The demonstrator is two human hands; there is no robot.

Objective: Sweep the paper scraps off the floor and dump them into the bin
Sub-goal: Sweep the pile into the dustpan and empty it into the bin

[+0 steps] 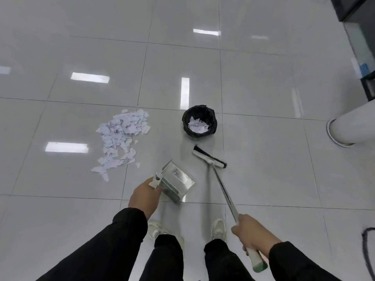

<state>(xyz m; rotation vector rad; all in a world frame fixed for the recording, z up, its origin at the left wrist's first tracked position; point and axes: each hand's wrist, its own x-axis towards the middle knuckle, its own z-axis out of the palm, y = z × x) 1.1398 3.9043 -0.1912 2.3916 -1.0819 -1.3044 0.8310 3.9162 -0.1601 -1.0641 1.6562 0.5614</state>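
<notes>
Floor (263, 88): glossy pale tiles, mirror-like, reflecting ceiling lights. Paper scraps (119, 136): matt white. Dustpan (176, 182): shiny metal, pale plastic handle. Broom (211, 159): polished metal shaft, plastic head and grip, dark bristles. Bin (199, 123): crinkled glossy black plastic liner. Sleeves (113, 240): matt black cloth.

Head-height view, steeply down at floor (263, 88)

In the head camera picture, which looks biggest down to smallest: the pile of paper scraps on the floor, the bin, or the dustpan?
1. Paper scraps
2. and 3. Dustpan and bin look alike; the dustpan is nearer the camera, so unsure.
</notes>
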